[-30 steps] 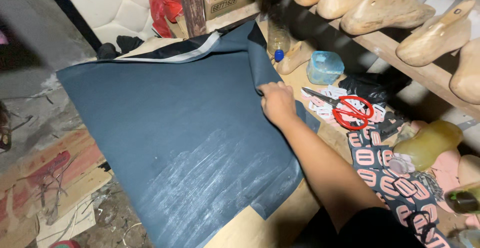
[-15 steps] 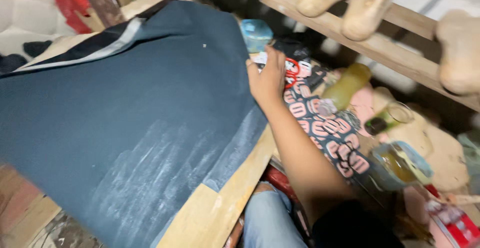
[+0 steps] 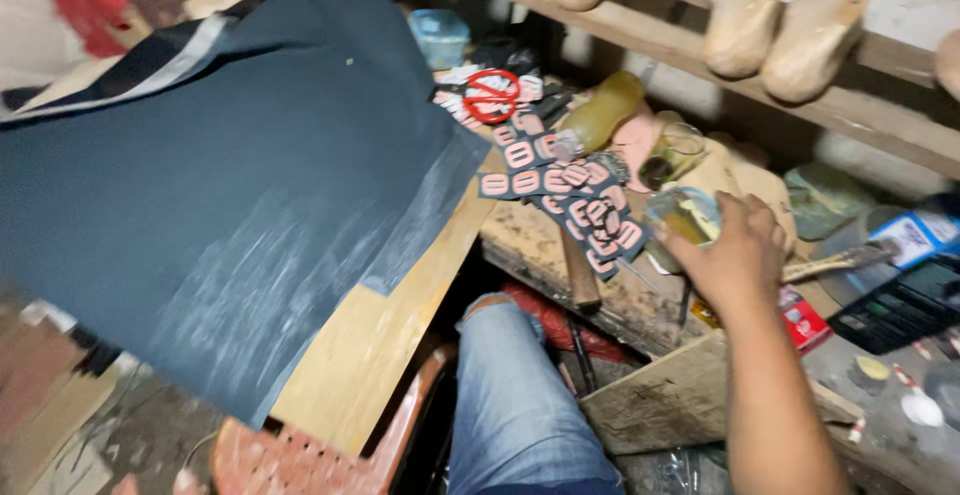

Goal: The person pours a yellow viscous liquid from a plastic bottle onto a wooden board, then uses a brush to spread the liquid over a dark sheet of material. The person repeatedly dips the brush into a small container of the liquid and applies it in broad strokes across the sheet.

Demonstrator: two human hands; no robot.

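Your right hand [image 3: 735, 255] sits right of centre in the frame, fingers curled down over the rim of a small glass jar [image 3: 683, 217] of yellowish liquid; the grasp looks only just made, with the jar not yet lifted off the cluttered bench [image 3: 640, 300]. Your left hand is out of view, so I cannot tell its state. The dark blue sheet [image 3: 230, 185] lies spread flat on the wooden board [image 3: 375, 330] across the left half of the frame, chalk-like smears along its lower edge, and nothing rests on it. Up the frame from the jar, a scatter of pink and black cut pieces [image 3: 565, 180] trails toward the red-handled scissors [image 3: 492, 95], and a yellow bottle [image 3: 605, 110] lies on its side. Wooden shoe lasts [image 3: 775, 20] line the shelf at the upper right
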